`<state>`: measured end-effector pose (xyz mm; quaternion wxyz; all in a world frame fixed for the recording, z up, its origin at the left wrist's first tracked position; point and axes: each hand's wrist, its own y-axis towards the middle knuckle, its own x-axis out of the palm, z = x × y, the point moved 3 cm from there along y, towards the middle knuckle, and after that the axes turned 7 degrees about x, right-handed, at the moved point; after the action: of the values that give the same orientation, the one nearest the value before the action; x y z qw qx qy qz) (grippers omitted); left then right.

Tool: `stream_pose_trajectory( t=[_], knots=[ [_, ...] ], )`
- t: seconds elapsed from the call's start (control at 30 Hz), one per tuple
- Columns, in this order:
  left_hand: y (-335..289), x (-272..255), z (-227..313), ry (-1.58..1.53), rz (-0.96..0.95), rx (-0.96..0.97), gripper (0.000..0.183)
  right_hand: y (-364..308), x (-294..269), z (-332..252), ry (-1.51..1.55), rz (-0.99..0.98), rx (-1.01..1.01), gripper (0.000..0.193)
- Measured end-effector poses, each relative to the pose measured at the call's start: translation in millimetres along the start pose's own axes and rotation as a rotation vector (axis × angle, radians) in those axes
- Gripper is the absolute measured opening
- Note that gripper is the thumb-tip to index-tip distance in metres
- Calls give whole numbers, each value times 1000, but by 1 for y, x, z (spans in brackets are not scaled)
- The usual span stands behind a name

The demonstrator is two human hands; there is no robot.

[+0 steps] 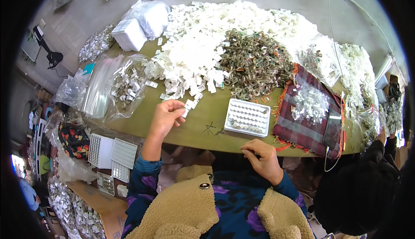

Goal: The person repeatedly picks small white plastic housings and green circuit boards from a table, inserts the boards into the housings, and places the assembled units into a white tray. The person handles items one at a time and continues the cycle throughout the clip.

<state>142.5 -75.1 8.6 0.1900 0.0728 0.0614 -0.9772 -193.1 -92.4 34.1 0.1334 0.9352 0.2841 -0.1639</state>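
My left hand (167, 114) is over the table, left of centre. Its thumb and fingers close at the edge of a small white tag (186, 112), beside the near side of a big heap of white tags (190, 61). At the table's front edge is my right hand (263, 157), thumb and forefinger together; whatever they may hold is too small to make out. Between the hands, a little farther off, a white tray (226, 122) holds rows of small round pieces. Behind it rises a pile of small brownish, clear-looking pieces (257, 66).
A plaid cloth (283, 120) on the right carries clear small pieces and a phone (332, 128) with a white cable. Plastic bags (101, 85) and stacked white trays (129, 35) are at the left. Another person (354, 187) is at the lower right.
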Motion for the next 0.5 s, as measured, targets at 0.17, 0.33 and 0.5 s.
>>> stream_pose_trajectory(
  t=[0.17, 0.33, 0.5],
  knots=[
    [-20, 25, 8, 646, 45, 420, 16, 2, 2, -4, -38, -1, -39, 9],
    [-19, 30, 10, 811, 42, 425, 17, 13, -38, -5, -179, 209, -91, 8],
    [-15, 18, 7, 356, -69, 124, 17, 70, -74, 14, -333, 228, -2, 9]
  ],
)
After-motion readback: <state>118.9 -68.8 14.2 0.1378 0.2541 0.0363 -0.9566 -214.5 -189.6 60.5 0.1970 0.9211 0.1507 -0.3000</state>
